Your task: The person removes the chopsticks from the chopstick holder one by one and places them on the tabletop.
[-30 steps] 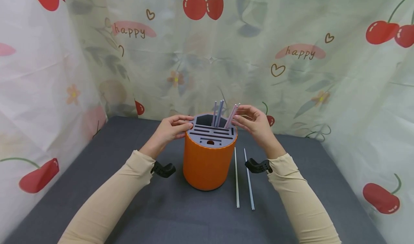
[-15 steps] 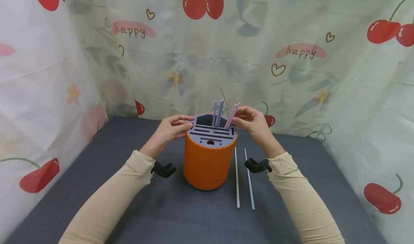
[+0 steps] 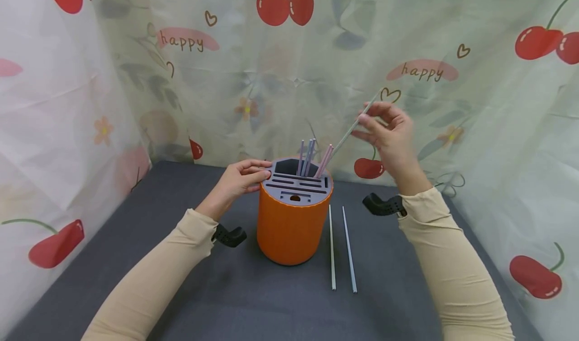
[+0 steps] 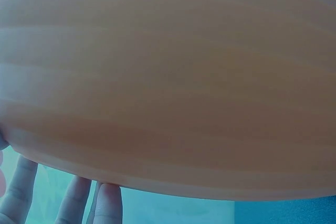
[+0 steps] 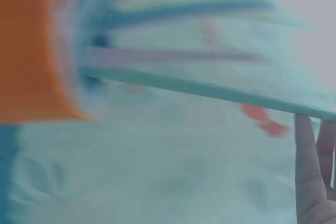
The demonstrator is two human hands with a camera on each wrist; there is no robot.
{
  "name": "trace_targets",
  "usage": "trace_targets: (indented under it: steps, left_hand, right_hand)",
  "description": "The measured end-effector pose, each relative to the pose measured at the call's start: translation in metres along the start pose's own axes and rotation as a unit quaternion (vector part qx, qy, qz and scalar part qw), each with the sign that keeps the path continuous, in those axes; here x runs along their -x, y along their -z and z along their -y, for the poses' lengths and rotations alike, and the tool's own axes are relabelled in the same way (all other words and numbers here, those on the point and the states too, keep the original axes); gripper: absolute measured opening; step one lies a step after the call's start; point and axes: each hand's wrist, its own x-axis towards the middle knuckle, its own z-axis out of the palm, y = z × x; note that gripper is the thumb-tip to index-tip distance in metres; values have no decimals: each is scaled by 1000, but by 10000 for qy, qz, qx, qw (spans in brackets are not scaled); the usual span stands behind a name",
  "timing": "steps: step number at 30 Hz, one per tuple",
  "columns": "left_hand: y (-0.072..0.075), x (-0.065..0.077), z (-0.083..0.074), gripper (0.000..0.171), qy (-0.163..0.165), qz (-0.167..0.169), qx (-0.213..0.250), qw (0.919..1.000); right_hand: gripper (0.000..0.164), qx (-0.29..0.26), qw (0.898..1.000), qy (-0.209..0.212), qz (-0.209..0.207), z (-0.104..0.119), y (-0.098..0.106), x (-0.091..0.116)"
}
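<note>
My left hand (image 3: 237, 181) rests against the left rim of an orange utensil holder (image 3: 289, 230) with a grey slotted top; in the left wrist view its fairly straight fingers (image 4: 107, 205) touch the holder's side. Up and right of the holder, my right hand (image 3: 391, 135) pinches a pale green chopstick (image 3: 350, 131) near its upper end. The chopstick slants down left, its lower end at the holder's back compartment beside the pink chopsticks (image 3: 323, 161). Bluish-purple chopsticks (image 3: 308, 157) stand in that compartment too. The right wrist view is blurred at the holder.
Two more chopsticks lie on the dark table (image 3: 217, 291) right of the holder: a pale greenish one (image 3: 332, 250) and a light blue one (image 3: 350, 250). A cherry-printed curtain (image 3: 289, 80) encloses the back and both sides.
My right hand has moved up and right from the holder's rim, and the pale green chopstick now shows rising out of the holder in its fingers. The left hand stays at the rim.
</note>
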Motion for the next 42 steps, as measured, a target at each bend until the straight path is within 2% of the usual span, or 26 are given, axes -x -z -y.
trace_targets:
  steps: [4, 6, 8, 10, 12, 16, 19, 23, 25, 28, 31, 35, 42]
  left_hand:
    - [1, 1, 0, 39, 9, -14, -39, 10000]
    - [1, 0, 1, 39, 7, -6, -42, 10000]
    - [2, 0, 1, 40, -8, 13, -44, 10000]
    - [2, 0, 2, 40, 3, 11, -13, 10000]
    - [2, 0, 2, 40, 9, 5, -4, 10000]
    - [2, 1, 2, 40, 9, -7, -1, 10000]
    - [1, 1, 2, 39, 30, 1, 41, 10000]
    - [-1, 0, 2, 38, 80, -1, 105, 9999]
    - [-1, 0, 2, 37, 84, 0, 120, 9999]
    - [-2, -1, 2, 36, 81, 8, 158, 9998]
    - [-2, -1, 2, 36, 68, -1, 146, 9999]
    - [-1, -1, 1, 36, 45, -16, 132, 9999]
    - [0, -1, 1, 37, 32, 9, 168, 9999]
  right_hand:
    - [23, -644, 9947, 474, -647, 37, 10, -15]
    - [29, -675, 9916, 488, -990, 47, 20, -18]
    - [33, -578, 9894, 305, -1300, 50, 30, -18]
    - [37, -425, 9885, 53, -1449, 42, 43, -14]
    - [41, -193, 9891, -288, -1430, 26, 56, -8]
    - [41, 660, 9859, -1141, -1033, -19, 77, 13]
    - [39, 1548, 9678, -1868, -672, -55, 88, 32]
    - [46, 2538, 9280, -2715, -277, -98, 97, 57]
    - [50, 2848, 9088, -3044, -168, -116, 99, 67]
    - [50, 3066, 8879, -3426, -140, -137, 101, 79]
    - [49, 3169, 8725, -3715, -163, -154, 101, 87]
    - [48, 3212, 8572, -4017, -268, -170, 101, 93]
    - [49, 3387, 8429, -4165, -360, -182, 100, 97]
